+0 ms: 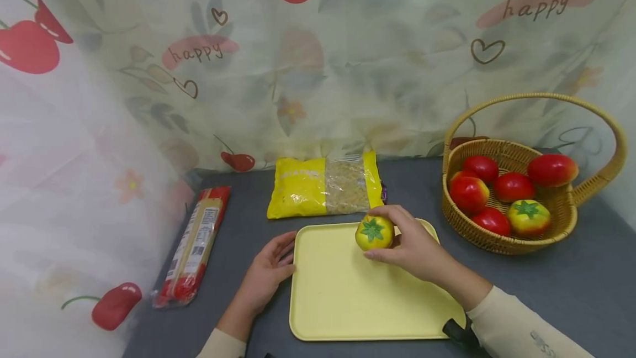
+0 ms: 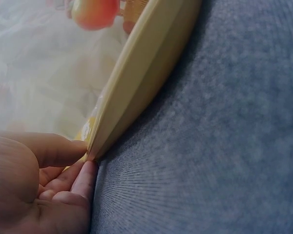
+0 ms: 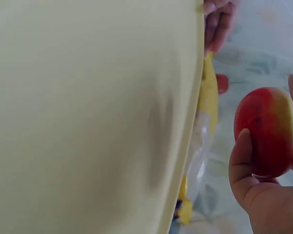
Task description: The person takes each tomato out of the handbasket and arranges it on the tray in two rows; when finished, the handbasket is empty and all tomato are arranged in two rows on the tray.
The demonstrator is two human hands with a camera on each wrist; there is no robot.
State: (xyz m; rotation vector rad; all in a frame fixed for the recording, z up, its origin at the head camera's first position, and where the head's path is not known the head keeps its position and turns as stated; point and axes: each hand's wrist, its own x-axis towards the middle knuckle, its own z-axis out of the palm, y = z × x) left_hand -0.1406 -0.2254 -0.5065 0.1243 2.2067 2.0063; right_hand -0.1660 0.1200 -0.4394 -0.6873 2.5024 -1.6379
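Observation:
My right hand (image 1: 414, 245) grips a red and yellow tomato (image 1: 374, 232) with a painted-looking green star of leaves at its top. The tomato is over the far part of the pale yellow tray (image 1: 367, 297). In the right wrist view its red side (image 3: 263, 134) faces the camera, with the thumb along it. My left hand (image 1: 267, 270) is at the tray's left edge. In the left wrist view the thumb and fingers (image 2: 80, 183) pinch the rim of the tray (image 2: 136, 78).
A wicker basket (image 1: 502, 242) with a tall handle stands at the right, holding several red fruits (image 1: 514, 187) and another green-topped tomato (image 1: 529, 217). Behind the tray lies a yellow pasta bag (image 1: 300, 187). A red noodle packet (image 1: 196, 247) lies at the left. Patterned curtains (image 1: 318, 70) border the grey table.

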